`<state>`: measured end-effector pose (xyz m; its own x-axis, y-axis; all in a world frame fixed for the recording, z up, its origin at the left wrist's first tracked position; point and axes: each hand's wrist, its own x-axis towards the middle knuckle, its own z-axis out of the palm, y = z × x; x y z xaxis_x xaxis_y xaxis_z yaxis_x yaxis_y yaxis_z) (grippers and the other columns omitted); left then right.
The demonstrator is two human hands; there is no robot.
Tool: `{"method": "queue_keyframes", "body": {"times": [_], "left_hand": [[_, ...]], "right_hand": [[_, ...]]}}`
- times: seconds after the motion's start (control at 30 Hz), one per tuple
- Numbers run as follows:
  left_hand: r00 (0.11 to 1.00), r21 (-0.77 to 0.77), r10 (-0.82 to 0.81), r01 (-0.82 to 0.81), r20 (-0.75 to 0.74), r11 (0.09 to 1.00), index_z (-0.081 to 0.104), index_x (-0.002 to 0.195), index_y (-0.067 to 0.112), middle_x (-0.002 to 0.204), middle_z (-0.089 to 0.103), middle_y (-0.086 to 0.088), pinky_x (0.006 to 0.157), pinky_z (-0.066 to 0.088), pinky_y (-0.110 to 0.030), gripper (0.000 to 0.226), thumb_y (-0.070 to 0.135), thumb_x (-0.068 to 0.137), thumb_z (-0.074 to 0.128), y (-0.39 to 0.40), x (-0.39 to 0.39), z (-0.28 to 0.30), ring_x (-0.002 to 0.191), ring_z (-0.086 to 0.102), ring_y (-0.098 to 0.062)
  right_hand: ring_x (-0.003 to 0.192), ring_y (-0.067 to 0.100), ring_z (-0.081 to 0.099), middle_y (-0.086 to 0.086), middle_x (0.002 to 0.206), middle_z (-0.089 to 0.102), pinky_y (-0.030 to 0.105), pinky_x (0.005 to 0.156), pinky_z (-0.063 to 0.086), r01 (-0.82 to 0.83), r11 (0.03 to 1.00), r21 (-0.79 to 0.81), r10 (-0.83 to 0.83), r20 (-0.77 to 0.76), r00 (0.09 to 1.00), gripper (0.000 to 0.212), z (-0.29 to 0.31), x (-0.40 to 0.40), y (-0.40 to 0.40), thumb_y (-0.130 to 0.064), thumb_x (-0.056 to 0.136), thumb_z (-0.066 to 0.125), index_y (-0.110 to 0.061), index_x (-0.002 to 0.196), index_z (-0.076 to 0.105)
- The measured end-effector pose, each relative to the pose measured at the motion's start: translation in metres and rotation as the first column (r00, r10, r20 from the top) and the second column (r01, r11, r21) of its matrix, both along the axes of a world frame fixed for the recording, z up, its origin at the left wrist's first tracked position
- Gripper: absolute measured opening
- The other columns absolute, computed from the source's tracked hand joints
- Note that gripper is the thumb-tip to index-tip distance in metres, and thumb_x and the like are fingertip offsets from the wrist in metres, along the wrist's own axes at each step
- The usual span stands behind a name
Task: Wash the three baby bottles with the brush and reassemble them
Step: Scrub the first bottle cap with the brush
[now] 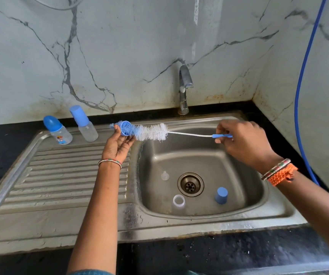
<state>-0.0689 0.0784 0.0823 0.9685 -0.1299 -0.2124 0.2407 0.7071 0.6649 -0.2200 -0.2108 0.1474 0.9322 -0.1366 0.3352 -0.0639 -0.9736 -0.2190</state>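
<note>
1. A steel sink (pixel 199 124) sits under a marble wall; two capped bottles (pixel 71 126) stand on the drainboard (pixel 60 175).
2. The left hand (pixel 118 143) pinches a blue collar ring (pixel 125 129) threaded on the brush (pixel 151 132); the right hand (pixel 243 139) grips the handle.
3. The loosely pinched ring could slip into the basin.

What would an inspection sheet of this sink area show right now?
Surface: steel sink with ribbed drainboard, set in a dark counter.
Job's things: two capped bottles upright on the drainboard; clear bottle, blue cap and teat in the basin; blue collar threaded on the brush.
Clutter: nothing seen.
Grippers: left hand pinches the collar; right hand grips the brush handle.
Cables: blue hose down the right wall.
Surroundings: marble-look walls, tap not running.
</note>
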Motion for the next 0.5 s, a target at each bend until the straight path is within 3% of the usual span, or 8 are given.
{"method": "queue_keyframes", "body": {"times": [0.03,0.1,0.17,0.23,0.3,0.37,0.43,0.5], "left_hand": [[1.0,-0.007,-0.009,0.009,0.004,1.0,0.069,0.086,0.01,0.078,0.074,-0.008,0.098,0.041,-0.042,0.021,0.026,0.081,0.056,-0.0004,-0.0016,0.0008,0.101,0.06,-0.026],[1.0,-0.031,-0.007,0.007,0.002,0.999,0.066,0.093,0.007,0.08,0.074,-0.011,0.096,0.042,-0.043,0.03,0.022,0.067,0.067,0.0013,-0.0015,-0.0002,0.104,0.06,-0.029],[1.0,-0.098,0.0,-0.003,-0.029,0.995,0.056,0.105,0.004,0.087,0.073,-0.015,0.09,0.048,-0.045,0.073,0.015,0.041,0.091,0.0051,0.0012,-0.0022,0.108,0.059,-0.031],[0.999,-0.119,0.005,-0.011,-0.052,0.993,0.048,0.119,0.006,0.099,0.07,-0.018,0.082,0.052,-0.045,0.113,0.015,0.019,0.098,0.0078,0.0041,-0.0032,0.112,0.058,-0.032],[0.998,-0.096,0.006,-0.011,-0.055,0.995,0.04,0.133,0.009,0.109,0.065,-0.018,0.079,0.054,-0.043,0.132,0.017,0.015,0.098,0.0068,0.0048,-0.0032,0.116,0.056,-0.033],[0.997,-0.1,0.024,-0.032,-0.079,0.995,0.029,0.141,0.012,0.113,0.062,-0.02,0.073,0.057,-0.044,0.145,0.015,0.014,0.098,0.0049,0.0031,-0.0006,0.106,0.061,-0.035],[0.994,-0.121,0.045,-0.058,-0.104,0.991,0.019,0.145,0.017,0.119,0.059,-0.023,0.068,0.058,-0.047,0.153,0.01,0.014,0.098,0.0056,0.0035,-0.0001,0.102,0.062,-0.036],[0.993,-0.117,0.039,-0.051,-0.109,0.992,0.015,0.147,0.019,0.121,0.059,-0.021,0.071,0.058,-0.046,0.156,0.009,0.015,0.098,0.0063,0.0042,0.0002,0.11,0.059,-0.035]], "right_hand": [[0.081,0.025,0.058,-0.003,0.082,0.065,0.03,0.067,0.039,0.015,0.999,0.048,-0.015,0.012,1.0,0.008,-0.0001,0.0006,0.0,-0.027,0.082,0.069,-0.023,0.086,0.064],[0.076,0.023,0.059,-0.003,0.075,0.064,0.032,0.067,0.044,0.044,0.973,0.225,-0.012,-0.141,0.99,0.013,0.0008,0.0057,-0.0039,-0.029,0.087,0.064,-0.023,0.075,0.067],[0.071,0.021,0.061,-0.003,0.065,0.063,0.035,0.07,0.049,0.08,0.935,0.346,0.042,-0.332,0.942,0.03,0.0018,0.0081,-0.008,-0.032,0.092,0.057,-0.023,0.064,0.066],[0.075,0.021,0.062,-0.003,0.069,0.063,0.034,0.072,0.049,0.1,0.944,0.314,0.017,-0.35,0.937,0.031,0.0004,0.008,-0.0086,-0.033,0.092,0.056,-0.024,0.063,0.064],[0.079,0.017,0.06,-0.006,0.075,0.064,0.032,0.07,0.048,0.086,0.948,0.305,-0.022,-0.207,0.978,0.02,-0.0021,0.0064,-0.0063,-0.03,0.087,0.065,-0.027,0.067,0.063],[0.078,0.013,0.056,-0.011,0.075,0.062,0.028,0.067,0.042,0.079,0.937,0.339,-0.056,-0.075,0.996,0.009,0.0,0.004,-0.0023,-0.025,0.082,0.071,-0.026,0.074,0.066],[0.073,0.014,0.056,-0.01,0.072,0.061,0.028,0.064,0.039,0.101,0.932,0.349,-0.059,-0.129,0.99,0.012,0.0042,0.0051,-0.0019,-0.027,0.083,0.069,-0.024,0.071,0.067],[0.065,0.017,0.056,-0.006,0.061,0.058,0.028,0.061,0.039,0.137,0.92,0.367,-0.027,-0.289,0.957,0.031,0.0055,0.0061,-0.0035,-0.032,0.091,0.059,-0.021,0.063,0.065]]}}
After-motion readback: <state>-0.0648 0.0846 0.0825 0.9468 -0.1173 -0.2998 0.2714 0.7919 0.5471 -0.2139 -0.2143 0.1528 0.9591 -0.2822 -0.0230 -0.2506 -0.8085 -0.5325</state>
